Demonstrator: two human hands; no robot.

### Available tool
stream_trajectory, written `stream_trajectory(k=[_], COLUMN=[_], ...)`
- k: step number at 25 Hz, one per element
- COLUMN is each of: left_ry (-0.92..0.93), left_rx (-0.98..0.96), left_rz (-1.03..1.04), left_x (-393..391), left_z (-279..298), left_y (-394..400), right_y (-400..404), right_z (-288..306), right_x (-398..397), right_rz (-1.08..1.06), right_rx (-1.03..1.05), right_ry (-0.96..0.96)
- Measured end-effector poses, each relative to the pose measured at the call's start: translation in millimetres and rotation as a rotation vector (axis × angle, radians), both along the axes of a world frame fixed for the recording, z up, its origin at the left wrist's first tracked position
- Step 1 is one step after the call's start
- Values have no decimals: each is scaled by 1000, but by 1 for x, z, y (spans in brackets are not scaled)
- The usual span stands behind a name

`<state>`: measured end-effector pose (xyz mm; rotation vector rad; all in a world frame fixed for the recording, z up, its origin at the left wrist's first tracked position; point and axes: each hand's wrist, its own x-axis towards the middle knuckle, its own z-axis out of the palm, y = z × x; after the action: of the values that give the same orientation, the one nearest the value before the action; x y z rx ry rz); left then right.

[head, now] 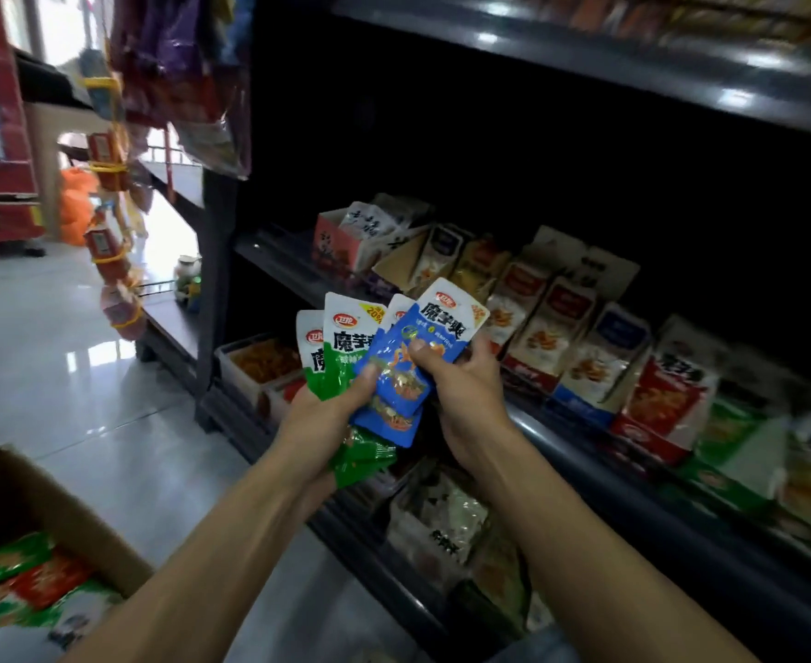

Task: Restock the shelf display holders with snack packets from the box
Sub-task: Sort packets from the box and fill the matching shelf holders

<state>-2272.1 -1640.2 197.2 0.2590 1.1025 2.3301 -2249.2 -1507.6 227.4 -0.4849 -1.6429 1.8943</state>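
Left hand: the left hand grasps a fanned stack of green snack packets, thumb pressed across the lower blue packets.
Right hand: the right hand pinches the topmost blue packet at its lower edge, thumb on the front, fingers curled behind.
Packets held: both bundles sit in front of the middle shelf's front edge, overlapping one another, tops upright and tilted slightly right.
Display holders: a row of open cardboard display holders stands along the middle shelf, each with packets leaning inside.
Box: the brown cardboard box sits at the lower left corner on the tiled floor, with green and red packets inside.
Lower shelf: more packets lie beneath the hands.
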Motion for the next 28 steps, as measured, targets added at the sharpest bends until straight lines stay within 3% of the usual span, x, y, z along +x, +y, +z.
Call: stream_trajectory(k=[2, 7, 9, 11, 16, 22, 28], left_ry=[62, 163, 184, 199, 124, 118, 158], left_rx=[31, -116, -145, -160, -144, -39, -120], left_rz=[-25, -110, -185, -247, -237, -355, -434], left_x=[12, 32, 40, 49, 72, 107, 151], left_z=[13, 32, 38, 44, 50, 66, 69], left_y=[17, 51, 61, 71, 96, 127, 176], right_y=[11, 51, 76, 97, 128, 160, 200], right_z=[4, 32, 55, 72, 81, 86, 89], right_x=[21, 69, 90, 111, 152, 202, 281], right_rz=[15, 12, -76, -30, -81, -107, -148], right_rx=[11, 45, 88, 186, 232, 81, 244], right_ry=[5, -15, -71, -148, -143, -110, -240])
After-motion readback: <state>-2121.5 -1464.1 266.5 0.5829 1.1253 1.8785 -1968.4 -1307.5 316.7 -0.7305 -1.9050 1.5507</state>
